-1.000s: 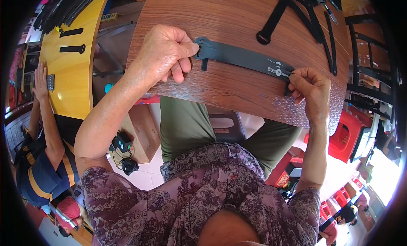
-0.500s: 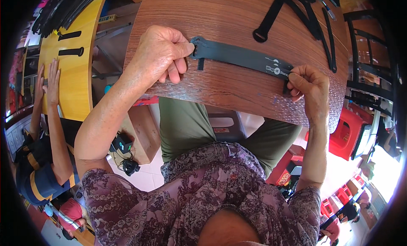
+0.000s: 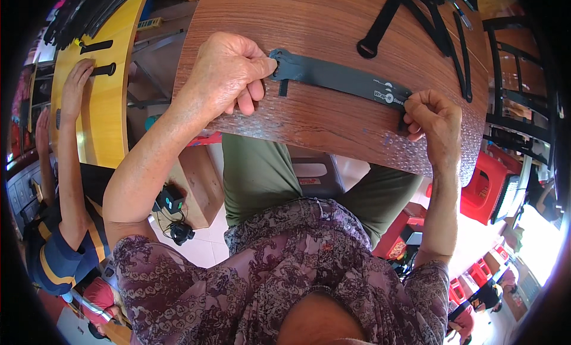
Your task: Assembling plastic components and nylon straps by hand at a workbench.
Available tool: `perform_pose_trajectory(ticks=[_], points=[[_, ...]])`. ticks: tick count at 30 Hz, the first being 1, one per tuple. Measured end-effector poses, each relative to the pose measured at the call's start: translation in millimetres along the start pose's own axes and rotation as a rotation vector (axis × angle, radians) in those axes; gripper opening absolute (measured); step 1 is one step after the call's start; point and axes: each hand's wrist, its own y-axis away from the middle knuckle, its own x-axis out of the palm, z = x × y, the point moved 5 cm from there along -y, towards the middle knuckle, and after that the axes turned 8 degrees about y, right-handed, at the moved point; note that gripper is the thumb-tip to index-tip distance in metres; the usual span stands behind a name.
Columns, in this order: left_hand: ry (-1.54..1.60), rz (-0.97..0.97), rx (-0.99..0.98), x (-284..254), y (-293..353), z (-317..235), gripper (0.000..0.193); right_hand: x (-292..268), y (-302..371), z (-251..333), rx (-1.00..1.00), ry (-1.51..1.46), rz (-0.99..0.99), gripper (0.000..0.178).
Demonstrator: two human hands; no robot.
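A dark grey strap with pale printing near its right end is stretched between my two hands, just over the brown wooden table. My left hand pinches its rounded left end, where there is a loop hole. A short black tab hangs below that end. At the other end, my right hand grips the strap between thumb and fingers, and a dark piece shows under those fingers. Farther off on the table lies a black strap with a looped end.
More black straps lie at the table's far right. At left, a co-worker's hand touches a black strap on a yellow table, with a pile of straps at its far end. A red stool stands right.
My hands and the strap have barely moved. At the left, the co-worker's hands have parted, and one has reached forward to a black strap on the yellow table.
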Motion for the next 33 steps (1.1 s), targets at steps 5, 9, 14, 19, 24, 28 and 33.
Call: perform_pose_trajectory(ticks=[5,9,14,19,24,28,33], points=[[-0.016,-0.003,0.001,-0.4,-1.6,1.4,0.015,0.1,0.1,-0.2,-0.005,0.004,-0.01,0.01],[-0.034,-0.012,-0.006,0.1,-1.4,-0.1,0.015,0.8,0.2,0.8,-0.01,0.007,-0.015,0.011],[-0.047,-0.024,-0.008,0.4,-0.7,-1.6,0.015,1.3,-0.7,0.1,-0.019,0.018,-0.016,0.01],[-0.078,-0.041,-0.016,1.8,0.1,-3.8,0.015,1.5,-0.6,-0.4,-0.008,0.021,-0.019,0.009],[-0.09,-0.042,-0.019,1.6,-0.6,-3.2,0.015,0.6,-0.2,-0.9,-0.02,0.033,-0.035,0.009],[-0.084,-0.05,-0.024,1.5,0.1,-3.4,0.015,1.4,-0.2,-0.7,-0.021,0.02,-0.026,0.01],[-0.095,-0.049,-0.023,2.5,-0.1,-4.3,0.015,2.0,0.4,1.4,-0.019,0.024,-0.035,0.009]])
